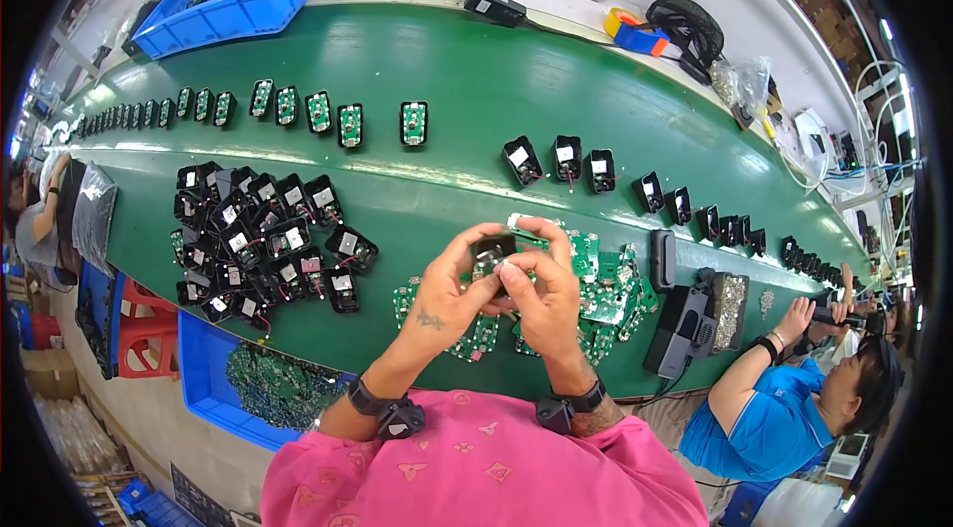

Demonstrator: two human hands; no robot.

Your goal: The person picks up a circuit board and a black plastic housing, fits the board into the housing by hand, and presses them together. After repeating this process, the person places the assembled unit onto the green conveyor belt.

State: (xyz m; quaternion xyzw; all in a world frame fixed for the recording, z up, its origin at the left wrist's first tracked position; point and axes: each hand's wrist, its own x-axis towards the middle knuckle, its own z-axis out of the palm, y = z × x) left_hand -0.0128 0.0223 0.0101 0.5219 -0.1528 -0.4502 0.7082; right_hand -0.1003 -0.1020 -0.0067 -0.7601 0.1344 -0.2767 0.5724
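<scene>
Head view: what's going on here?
A person holds a small black housing between the left hand and right hand, thumbs meeting in front of it. Beneath and beside the hands, loose green circuit boards lie on the green table. A heap of black housings sits to the left, and more stand in lines farther across. At right, a co-worker in a blue shirt is also at the table.
</scene>
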